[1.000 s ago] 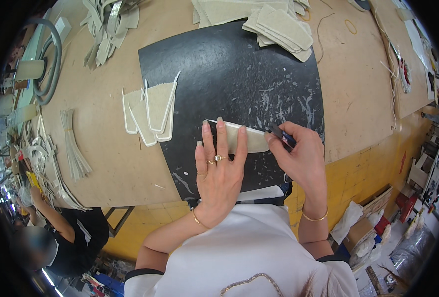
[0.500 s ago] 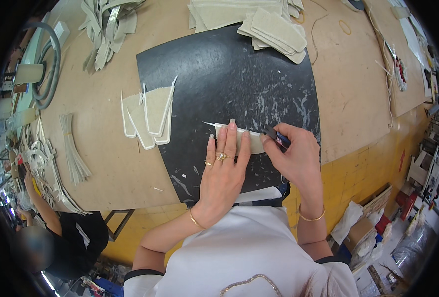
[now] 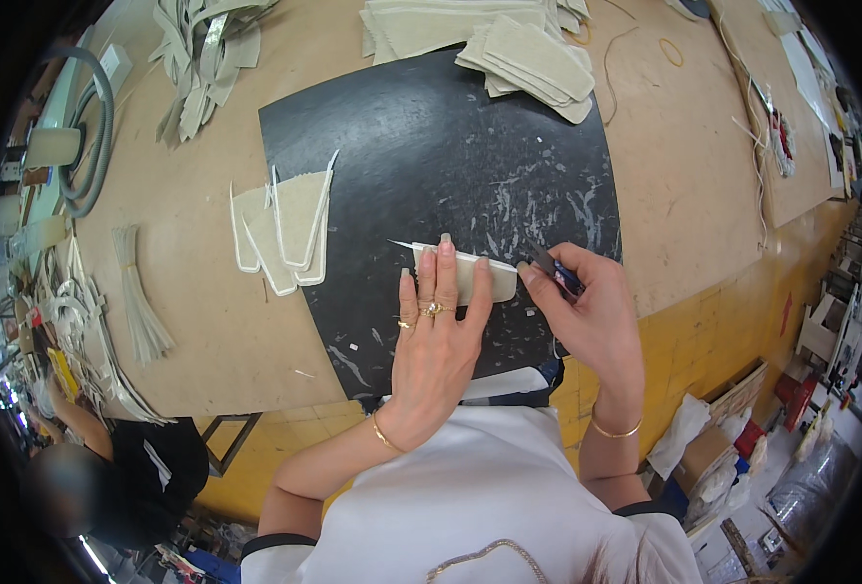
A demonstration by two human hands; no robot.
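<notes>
A beige fabric piece with a white edging strip lies on a black mat in front of me. My left hand rests flat on this piece, fingers stretched and slightly apart. A thin white end of the strip pokes out left of the fingertips. At the piece's right end, my right hand is closed round a small dark-handled cutter. Its thumb and fingertip are at the strip's right end; whether they pinch it I cannot tell. Left of my hands, several edged fabric pieces overlap across the mat's left edge.
Stacked beige fabric pieces lie at the mat's far edge. Beige scraps are heaped far left, near a tied bundle of strips and a grey hose. A co-worker is at lower left.
My right hand has shifted slightly right with the cutter, whose dark tip now stands a little farther from the fabric. My left hand still lies on the piece. The whole view has moved slightly.
</notes>
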